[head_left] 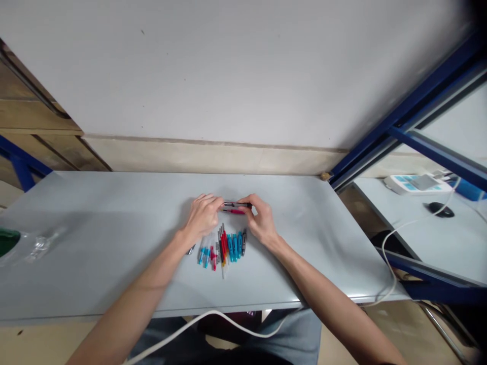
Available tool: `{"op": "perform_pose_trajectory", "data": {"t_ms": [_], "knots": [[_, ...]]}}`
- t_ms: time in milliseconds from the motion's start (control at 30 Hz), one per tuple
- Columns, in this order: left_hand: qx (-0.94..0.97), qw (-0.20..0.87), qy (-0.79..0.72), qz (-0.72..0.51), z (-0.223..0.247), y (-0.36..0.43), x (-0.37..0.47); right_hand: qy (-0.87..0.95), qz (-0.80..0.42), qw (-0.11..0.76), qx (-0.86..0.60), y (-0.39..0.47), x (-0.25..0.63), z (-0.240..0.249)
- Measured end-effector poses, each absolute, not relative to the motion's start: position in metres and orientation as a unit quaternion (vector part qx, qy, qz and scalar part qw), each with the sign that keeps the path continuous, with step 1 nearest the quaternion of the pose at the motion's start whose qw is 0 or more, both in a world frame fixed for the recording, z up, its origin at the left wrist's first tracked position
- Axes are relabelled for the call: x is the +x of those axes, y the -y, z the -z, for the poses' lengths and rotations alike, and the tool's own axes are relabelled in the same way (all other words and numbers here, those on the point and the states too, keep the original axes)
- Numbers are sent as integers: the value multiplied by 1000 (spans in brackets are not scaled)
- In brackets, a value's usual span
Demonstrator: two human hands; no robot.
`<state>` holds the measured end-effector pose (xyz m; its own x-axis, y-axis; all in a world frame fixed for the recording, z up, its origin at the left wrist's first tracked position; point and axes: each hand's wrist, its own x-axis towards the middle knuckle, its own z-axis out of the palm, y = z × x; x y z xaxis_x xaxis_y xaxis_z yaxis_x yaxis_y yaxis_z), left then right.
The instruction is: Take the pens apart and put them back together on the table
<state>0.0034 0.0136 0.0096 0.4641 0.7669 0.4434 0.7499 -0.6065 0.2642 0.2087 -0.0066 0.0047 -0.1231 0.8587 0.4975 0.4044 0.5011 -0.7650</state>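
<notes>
My left hand [204,215] and my right hand [261,219] face each other over the middle of the grey table, both closed on the two ends of a dark pen [238,204]. A red pen part [236,211] shows just below it, between the hands. Nearer the front edge, several blue pen barrels [235,247] lie side by side, with a dark barrel [244,242] at their right. Left of them are thin red and black refills [222,246], then clear pieces with blue ends [204,256] and red ends [213,258].
A clear plastic bag [38,246] and a green object [8,241] lie on the table [114,228] at far left. Beyond a blue frame [403,126] at right are a black mouse [441,209] and a power strip [416,183]. A white cable [213,313] crosses my lap.
</notes>
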Motion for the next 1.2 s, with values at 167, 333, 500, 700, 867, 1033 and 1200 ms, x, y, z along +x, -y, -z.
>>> {"op": "perform_pose_trajectory", "data": {"t_ms": [167,333,500,700,867,1033,1200], "knots": [[853,18,-450,-263,-11,-10,1,765,-211,416,-444,9,209,-12],[854,31,-460,-242,-9,-8,5,750,-215,441,-444,6,210,-11],[852,32,-465,-240,-9,-7,7,780,-198,401,-438,9,208,-12],[851,38,-469,-235,-9,-4,9,787,-191,394,-435,12,206,-13],[850,26,-485,-204,-9,-3,10,800,-141,346,-470,9,204,-9],[845,28,-500,-190,-11,-3,12,796,-113,386,-452,9,202,-7],[840,24,-506,-196,-12,-2,14,806,-107,382,-439,8,201,-3]]}}
